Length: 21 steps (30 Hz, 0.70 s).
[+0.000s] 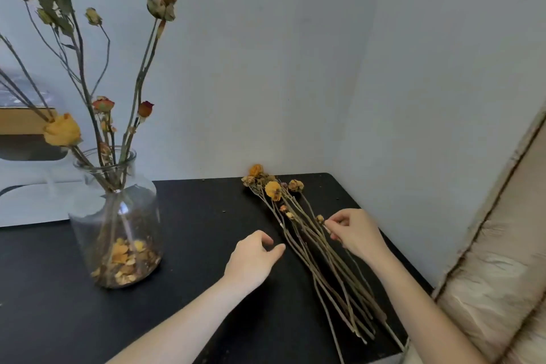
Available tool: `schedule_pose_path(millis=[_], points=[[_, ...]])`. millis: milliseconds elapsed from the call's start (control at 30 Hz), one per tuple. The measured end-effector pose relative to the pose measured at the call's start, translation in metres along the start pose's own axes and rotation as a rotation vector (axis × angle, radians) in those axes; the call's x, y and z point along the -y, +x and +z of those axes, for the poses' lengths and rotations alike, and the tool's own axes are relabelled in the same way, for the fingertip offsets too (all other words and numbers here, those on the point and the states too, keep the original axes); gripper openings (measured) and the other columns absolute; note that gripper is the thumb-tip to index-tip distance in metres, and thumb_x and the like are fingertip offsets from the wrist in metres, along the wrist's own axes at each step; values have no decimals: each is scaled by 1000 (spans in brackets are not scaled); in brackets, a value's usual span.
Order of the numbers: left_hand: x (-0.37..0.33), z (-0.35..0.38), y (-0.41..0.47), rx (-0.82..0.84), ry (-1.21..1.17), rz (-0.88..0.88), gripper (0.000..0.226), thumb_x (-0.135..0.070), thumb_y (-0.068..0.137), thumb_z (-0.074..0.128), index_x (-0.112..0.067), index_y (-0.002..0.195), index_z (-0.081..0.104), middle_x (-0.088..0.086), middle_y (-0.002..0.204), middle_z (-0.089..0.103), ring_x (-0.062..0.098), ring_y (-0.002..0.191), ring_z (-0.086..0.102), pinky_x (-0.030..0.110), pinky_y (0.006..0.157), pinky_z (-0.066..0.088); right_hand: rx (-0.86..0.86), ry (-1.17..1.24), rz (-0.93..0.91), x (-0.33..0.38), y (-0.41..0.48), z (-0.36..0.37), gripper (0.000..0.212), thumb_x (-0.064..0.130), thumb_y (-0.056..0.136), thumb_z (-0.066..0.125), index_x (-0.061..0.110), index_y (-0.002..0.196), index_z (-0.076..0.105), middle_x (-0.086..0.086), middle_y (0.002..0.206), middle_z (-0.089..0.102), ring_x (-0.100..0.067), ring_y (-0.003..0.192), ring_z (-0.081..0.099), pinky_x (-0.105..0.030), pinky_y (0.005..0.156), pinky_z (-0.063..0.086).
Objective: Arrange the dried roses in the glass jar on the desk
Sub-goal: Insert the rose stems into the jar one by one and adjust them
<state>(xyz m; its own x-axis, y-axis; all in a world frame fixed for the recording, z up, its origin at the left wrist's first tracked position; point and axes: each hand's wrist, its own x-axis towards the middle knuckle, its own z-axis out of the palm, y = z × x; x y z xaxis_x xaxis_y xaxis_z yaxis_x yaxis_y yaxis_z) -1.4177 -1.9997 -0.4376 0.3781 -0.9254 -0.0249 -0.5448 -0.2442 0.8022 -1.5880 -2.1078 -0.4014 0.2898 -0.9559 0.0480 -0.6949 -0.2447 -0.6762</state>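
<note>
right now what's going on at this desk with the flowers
A person is working through dried roses on a black desk. The right hand pinches a small rose in the loose bunch lying flat on the desk. The left hand is beside the bunch and holds nothing. The glass jar on the left already holds several upright roses, with fallen petals at its bottom.

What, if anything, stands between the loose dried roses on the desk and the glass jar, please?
Only the left hand is between the loose roses and the glass jar; nothing else on the desk intervenes.
</note>
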Motion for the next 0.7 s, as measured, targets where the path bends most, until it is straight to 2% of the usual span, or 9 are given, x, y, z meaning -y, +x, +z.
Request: schedule_pose_path(millis=[167, 233, 300, 367, 433, 500, 600, 700], points=[[-10, 22, 25, 22, -137, -156, 32, -43, 86, 59, -13, 85, 70, 2, 77, 62, 20, 80, 61, 34, 80, 50, 29, -61, -48, -5, 7, 2, 6, 31, 83, 67, 27, 86, 66, 10, 68, 63, -1, 66, 59, -14, 54, 36], [-12, 27, 29, 34, -145, -182, 30, -40, 86, 60, -13, 78, 71, 1, 72, 62, 17, 73, 59, 32, 77, 50, 45, -119, -68, -2, 9, 7, 6, 34, 81, 67, 30, 83, 63, 12, 69, 60, -1, 67, 58, -16, 57, 39], [-13, 30, 31, 44, -137, -195, 29, -37, 86, 61, -14, 73, 71, 0, 70, 62, 15, 69, 58, 30, 75, 50, 58, -158, -68, 1, 12, 13, 9, 35, 82, 67, 30, 86, 61, 11, 74, 60, -4, 71, 59, -21, 65, 46], [-13, 30, 32, 38, -138, -211, 28, -38, 86, 61, -13, 74, 71, 1, 71, 63, 15, 70, 59, 30, 75, 51, 63, -181, -45, 4, 15, 16, 15, 35, 83, 65, 26, 95, 62, 9, 83, 61, -7, 77, 59, -25, 71, 49], [-13, 29, 32, 10, -124, -212, 29, -39, 85, 61, -13, 79, 70, 2, 78, 66, 17, 76, 62, 33, 78, 53, 64, -213, -9, 4, 17, 18, 21, 35, 84, 64, 22, 101, 62, 5, 91, 62, -8, 78, 58, -25, 70, 47], [-16, 27, 32, -67, -53, -187, 27, -41, 85, 61, -15, 87, 66, -1, 85, 64, 15, 82, 62, 32, 75, 51, 76, -247, 31, 3, 18, 19, 24, 35, 84, 64, 20, 102, 63, 2, 96, 63, -9, 75, 56, -25, 68, 44], [-25, 26, 33, -197, 20, -107, 20, -41, 86, 60, -23, 91, 58, -7, 86, 58, 11, 80, 58, 27, 68, 46, 105, -250, 73, 1, 19, 20, 24, 34, 85, 64, 17, 103, 65, 3, 88, 60, -9, 75, 57, -25, 68, 46], [-36, 30, 39, -183, 71, -63, 18, -43, 85, 59, -26, 84, 61, -10, 77, 58, 9, 74, 58, 26, 65, 47, 103, -236, 76, -1, 19, 22, 22, 33, 86, 63, 17, 101, 66, 3, 87, 61, -10, 78, 61, -26, 72, 50]])
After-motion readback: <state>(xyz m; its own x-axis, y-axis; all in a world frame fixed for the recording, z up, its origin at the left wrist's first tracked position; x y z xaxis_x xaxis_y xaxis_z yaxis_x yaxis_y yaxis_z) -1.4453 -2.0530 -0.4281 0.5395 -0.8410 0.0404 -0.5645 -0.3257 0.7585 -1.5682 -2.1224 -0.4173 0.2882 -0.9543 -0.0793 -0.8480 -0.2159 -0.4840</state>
